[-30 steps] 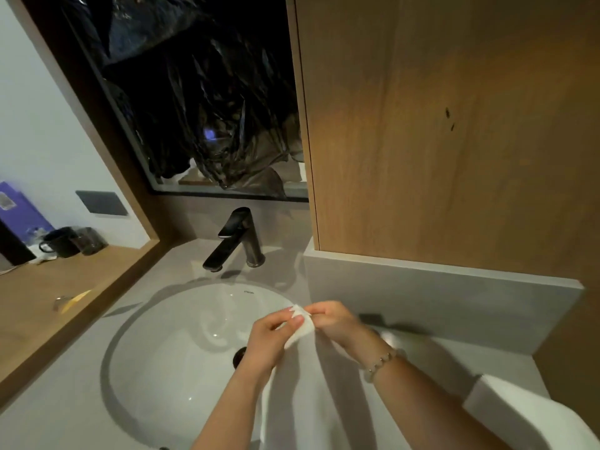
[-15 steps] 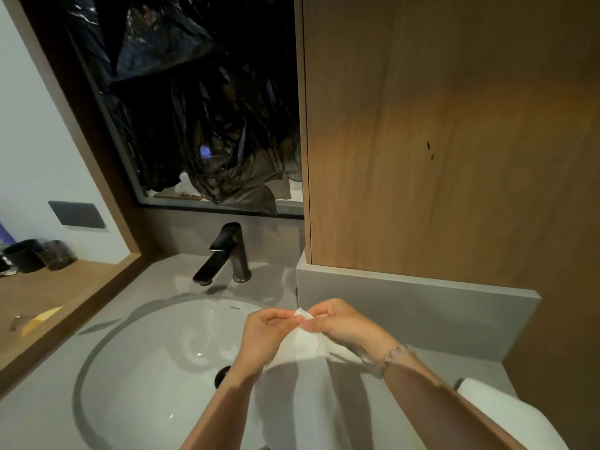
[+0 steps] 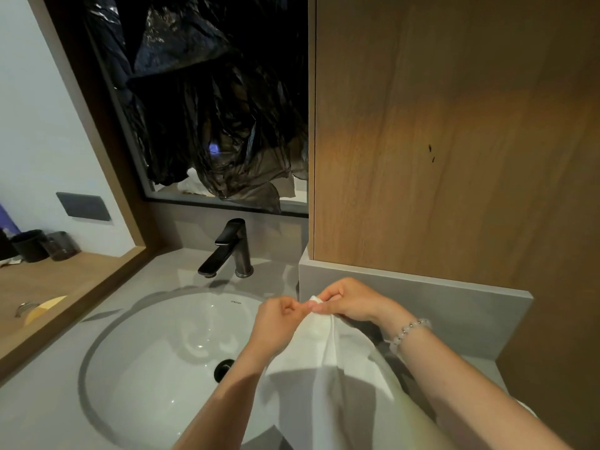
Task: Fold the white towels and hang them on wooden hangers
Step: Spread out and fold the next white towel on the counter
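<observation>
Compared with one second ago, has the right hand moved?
Yes: against the black faucet, the right hand has risen slightly, farther up the grey backsplash, pinching the white towel.

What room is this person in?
Most likely a bathroom. There is a round white sink with a black tap behind it, a mirror above, and both hands hold a white towel.
</observation>
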`<action>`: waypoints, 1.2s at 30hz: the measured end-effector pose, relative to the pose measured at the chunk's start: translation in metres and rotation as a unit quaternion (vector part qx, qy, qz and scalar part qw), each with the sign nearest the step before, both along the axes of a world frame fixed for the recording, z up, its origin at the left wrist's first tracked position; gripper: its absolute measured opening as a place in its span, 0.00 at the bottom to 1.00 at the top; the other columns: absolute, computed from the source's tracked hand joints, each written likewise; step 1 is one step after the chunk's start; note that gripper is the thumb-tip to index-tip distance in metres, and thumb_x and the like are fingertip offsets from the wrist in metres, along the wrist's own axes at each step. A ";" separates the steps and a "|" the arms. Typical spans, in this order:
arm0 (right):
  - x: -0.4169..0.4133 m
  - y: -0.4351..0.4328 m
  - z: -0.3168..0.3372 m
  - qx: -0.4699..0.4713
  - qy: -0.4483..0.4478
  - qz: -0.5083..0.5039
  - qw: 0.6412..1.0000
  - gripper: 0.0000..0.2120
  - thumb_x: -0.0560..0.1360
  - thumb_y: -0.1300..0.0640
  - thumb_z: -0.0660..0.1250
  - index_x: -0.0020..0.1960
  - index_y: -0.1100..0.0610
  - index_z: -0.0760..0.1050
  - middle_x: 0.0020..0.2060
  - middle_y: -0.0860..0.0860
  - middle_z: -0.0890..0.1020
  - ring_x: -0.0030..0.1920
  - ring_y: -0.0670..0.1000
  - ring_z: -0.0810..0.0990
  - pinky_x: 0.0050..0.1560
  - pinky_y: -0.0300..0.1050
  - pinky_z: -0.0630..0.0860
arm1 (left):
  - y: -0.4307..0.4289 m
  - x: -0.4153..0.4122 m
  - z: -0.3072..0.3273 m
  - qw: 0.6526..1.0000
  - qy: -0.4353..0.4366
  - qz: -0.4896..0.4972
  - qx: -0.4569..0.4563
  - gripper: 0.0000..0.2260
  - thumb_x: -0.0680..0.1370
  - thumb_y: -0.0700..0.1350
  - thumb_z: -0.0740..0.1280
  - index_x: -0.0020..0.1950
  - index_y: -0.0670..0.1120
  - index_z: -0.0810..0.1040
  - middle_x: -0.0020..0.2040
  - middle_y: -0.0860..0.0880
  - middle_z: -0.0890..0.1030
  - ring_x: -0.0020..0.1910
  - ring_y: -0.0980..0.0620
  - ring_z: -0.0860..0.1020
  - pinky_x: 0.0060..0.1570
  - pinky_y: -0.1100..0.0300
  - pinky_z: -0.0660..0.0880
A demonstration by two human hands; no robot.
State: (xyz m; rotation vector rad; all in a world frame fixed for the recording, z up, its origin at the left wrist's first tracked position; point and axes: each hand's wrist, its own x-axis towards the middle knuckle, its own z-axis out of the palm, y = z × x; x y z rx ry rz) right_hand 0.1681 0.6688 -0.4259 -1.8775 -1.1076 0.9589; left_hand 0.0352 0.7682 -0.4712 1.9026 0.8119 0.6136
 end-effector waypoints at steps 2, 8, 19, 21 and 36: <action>0.000 -0.001 0.001 0.009 -0.009 -0.021 1.000 0.04 0.74 0.58 0.70 0.43 0.59 0.81 0.22 0.46 0.71 0.22 0.44 0.64 0.25 0.37 0.61 | 0.000 -0.010 -0.002 0.999 0.015 -0.036 -0.017 0.24 0.76 0.59 0.64 0.28 0.45 0.63 0.28 0.48 0.62 0.28 0.54 0.60 0.31 0.61 0.60; 0.002 -0.001 -0.003 0.042 -0.007 -0.100 0.994 0.08 0.77 0.60 0.66 0.39 0.57 0.79 0.33 0.49 0.79 0.35 0.48 0.75 0.36 0.37 0.70 | 0.008 -0.061 -0.023 0.978 0.169 -0.091 -0.076 0.14 0.72 0.53 0.72 0.37 0.44 0.77 0.35 0.49 0.76 0.34 0.54 0.74 0.36 0.65 0.68; -0.025 0.016 -0.015 -0.017 -0.437 -0.091 0.895 0.14 0.82 0.52 0.52 0.57 0.58 0.72 0.51 0.58 0.81 0.53 0.61 0.77 0.48 0.49 0.66 | -0.009 -0.114 -0.019 0.998 0.030 -0.002 -0.061 0.21 0.76 0.48 0.68 0.24 0.49 0.71 0.27 0.51 0.69 0.29 0.54 0.67 0.36 0.62 0.67; -0.030 0.017 -0.014 -0.025 -0.455 -0.066 0.888 0.15 0.83 0.50 0.50 0.59 0.58 0.70 0.53 0.59 0.80 0.54 0.61 0.77 0.47 0.49 0.67 | -0.009 -0.121 -0.018 0.995 -0.017 0.034 -0.089 0.12 0.75 0.44 0.70 0.31 0.47 0.80 0.28 0.53 0.76 0.30 0.53 0.71 0.36 0.62 0.71; -0.077 0.029 -0.031 0.044 -0.064 0.016 0.997 0.12 0.76 0.53 0.68 0.33 0.53 0.75 0.27 0.45 0.73 0.31 0.43 0.69 0.32 0.36 0.65 | -0.004 -0.085 -0.002 0.994 0.105 -0.001 -0.040 0.21 0.79 0.57 0.60 0.67 0.47 0.69 0.59 0.52 0.74 0.59 0.56 0.71 0.53 0.65 0.66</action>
